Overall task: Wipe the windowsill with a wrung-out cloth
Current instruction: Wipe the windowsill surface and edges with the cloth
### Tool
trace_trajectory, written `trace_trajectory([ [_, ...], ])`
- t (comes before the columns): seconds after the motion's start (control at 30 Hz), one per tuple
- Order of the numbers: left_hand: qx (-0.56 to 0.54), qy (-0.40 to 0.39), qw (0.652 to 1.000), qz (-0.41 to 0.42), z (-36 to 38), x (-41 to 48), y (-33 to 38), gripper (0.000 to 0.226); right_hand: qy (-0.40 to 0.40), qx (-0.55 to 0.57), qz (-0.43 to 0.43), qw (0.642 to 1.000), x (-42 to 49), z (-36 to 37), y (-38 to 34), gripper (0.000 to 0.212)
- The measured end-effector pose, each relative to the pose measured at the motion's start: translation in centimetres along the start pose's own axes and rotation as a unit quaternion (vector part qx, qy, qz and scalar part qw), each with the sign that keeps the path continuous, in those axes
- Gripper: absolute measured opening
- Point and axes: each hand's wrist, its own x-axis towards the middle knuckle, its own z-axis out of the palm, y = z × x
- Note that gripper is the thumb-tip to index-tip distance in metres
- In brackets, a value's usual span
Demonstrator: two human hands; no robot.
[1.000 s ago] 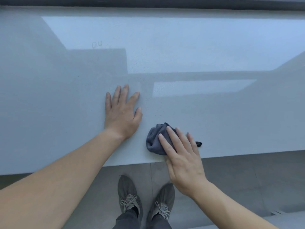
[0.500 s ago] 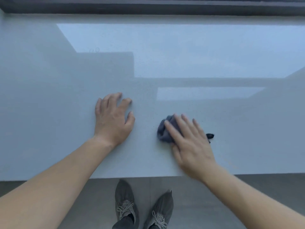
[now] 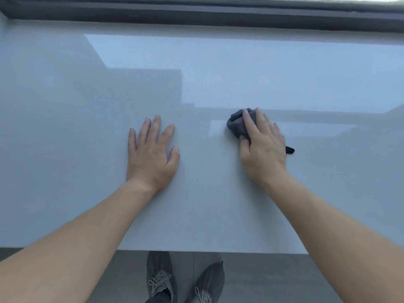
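A wide, glossy pale grey windowsill (image 3: 218,79) fills the view. A bunched dark grey cloth (image 3: 237,123) lies on it right of centre, with a small dark tag (image 3: 290,150) poking out past my wrist. My right hand (image 3: 263,147) presses flat on the cloth with straight fingers and covers most of it. My left hand (image 3: 152,154) rests palm down on the bare sill, fingers spread, about a hand's width left of the cloth.
A dark window frame (image 3: 196,14) runs along the sill's far edge. The sill's near edge (image 3: 196,250) drops to a grey tiled floor (image 3: 251,278), where my two grey shoes (image 3: 161,278) stand.
My right hand has pushed the cloth away from the sill's near edge toward the window and a little right. My left hand's fingers have flattened and spread.
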Motion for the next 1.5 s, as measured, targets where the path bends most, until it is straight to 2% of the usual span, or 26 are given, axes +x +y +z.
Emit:
trace_trajectory([
  [0.07,-0.002,0.002,1.000,0.001,0.0,-0.1,0.1,0.064,0.016,-0.015,0.009,1.000,-0.3,0.8,-1.3,0.062],
  [0.17,-0.008,0.014,1.000,-0.005,-0.2,0.1,0.4,0.062,-0.013,-0.025,-0.130,0.991,-2.5,1.5,-2.3,0.066],
  [0.23,0.001,0.032,0.999,-0.003,-0.5,0.7,0.4,0.058,-0.044,-0.042,-0.184,0.981,-1.4,0.8,-1.0,0.064],
  [0.27,0.008,0.044,0.999,0.005,-0.8,1.2,0.3,0.055,-0.045,-0.048,-0.169,0.983,0.1,0.3,0.0,0.063],
  [0.4,-0.026,0.077,0.996,0.047,-1.7,3.7,-0.4,0.040,0.002,-0.026,0.051,0.998,6.5,-0.8,1.8,0.060],
  [0.43,-0.034,0.077,0.995,0.054,-1.8,4.5,-0.4,0.038,0.010,-0.036,0.060,0.998,7.0,-0.4,1.0,0.060],
  [0.47,-0.041,0.074,0.995,0.062,-1.8,5.4,-0.3,0.037,0.014,-0.043,0.034,0.998,6.8,0.1,0.0,0.060],
  [0.57,-0.051,0.060,0.994,0.076,-2.3,8.7,0.6,0.044,-0.017,-0.051,-0.147,0.988,5.1,1.0,-1.7,0.061],
  [0.63,-0.053,0.040,0.995,0.075,-2.6,11.1,0.9,0.051,-0.054,-0.055,-0.198,0.977,6.5,0.5,-0.6,0.061],
  [0.67,-0.049,0.029,0.995,0.078,-2.7,12.3,1.0,0.054,-0.052,-0.056,-0.175,0.982,8.0,0.2,0.2,0.062],
  [0.73,-0.034,0.016,0.995,0.091,-2.6,14.8,1.1,0.054,-0.016,-0.041,-0.037,0.998,11.7,-0.2,1.3,0.062],
  [0.8,-0.021,0.009,0.995,0.100,-2.3,17.0,1.1,0.049,0.032,-0.012,0.093,0.995,14.4,-0.2,0.5,0.063],
  [0.83,-0.015,0.005,0.995,0.098,-2.1,17.8,1.1,0.048,0.047,-0.003,0.100,0.994,14.8,0.0,-0.6,0.063],
  [0.87,-0.008,0.001,0.996,0.093,-1.8,18.3,1.0,0.050,0.048,0.011,0.067,0.997,14.7,0.4,-1.9,0.062],
  [0.93,0.005,0.001,0.996,0.087,-1.4,18.6,1.0,0.056,0.001,0.034,-0.051,0.998,13.1,1.1,-3.5,0.060],
  [1.0,0.006,0.003,0.996,0.088,-1.3,18.5,0.9,0.060,-0.036,0.039,-0.126,0.991,13.2,0.9,-2.7,0.057],
  [1.07,0.004,-0.003,0.996,0.090,-1.4,18.5,0.9,0.061,0.004,0.043,-0.082,0.996,16.2,0.4,-0.5,0.054],
  [1.13,0.004,-0.006,0.996,0.087,-1.6,18.5,0.9,0.061,0.062,0.043,0.038,0.996,19.9,-0.5,0.7,0.049],
  [1.2,0.006,-0.005,0.996,0.088,-1.5,18.5,1.0,0.062,0.093,0.008,0.121,0.988,22.2,-0.3,-0.3,0.046],
  [1.27,0.008,0.000,0.996,0.089,-1.5,18.5,1.0,0.062,0.087,-0.027,0.096,0.991,22.7,1.3,-2.9,0.051],
  [1.37,0.004,0.011,0.996,0.087,-1.5,18.7,1.1,0.061,0.016,-0.031,-0.086,0.996,23.3,2.6,-4.9,0.057],
  [1.4,0.004,0.013,0.996,0.088,-1.5,18.7,1.1,0.061,0.001,-0.036,-0.119,0.992,24.4,2.3,-4.6,0.057],
  [1.43,0.004,0.013,0.996,0.090,-1.6,18.7,1.1,0.061,0.002,-0.035,-0.119,0.992,25.7,1.9,-3.9,0.057],
  [1.5,0.007,0.008,0.996,0.090,-1.6,18.7,1.1,0.062,0.031,-0.019,-0.023,0.999,27.9,1.1,-2.8,0.058],
])
